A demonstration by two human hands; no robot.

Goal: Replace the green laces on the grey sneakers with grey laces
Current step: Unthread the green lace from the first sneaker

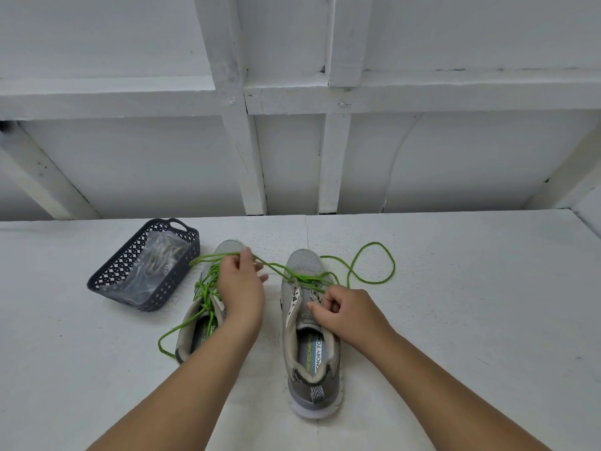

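2 sneakers sat under the hands. The left hand (240, 288) pinched the right sneaker's (309, 327) green lace (279, 271) taut; the right hand (344, 312) pinched its tongue. Pulled hard, it could snag on the left sneaker's (198, 317) lace. Grey laces (159, 258) waited in the basket (143, 268), left.

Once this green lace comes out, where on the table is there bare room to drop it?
The widest bare patch is right of the right sneaker, beyond the green lace loop, out to the table edge. The near-left corner, in front of the basket, is free too. It is crowded between basket, left sneaker and both hands.
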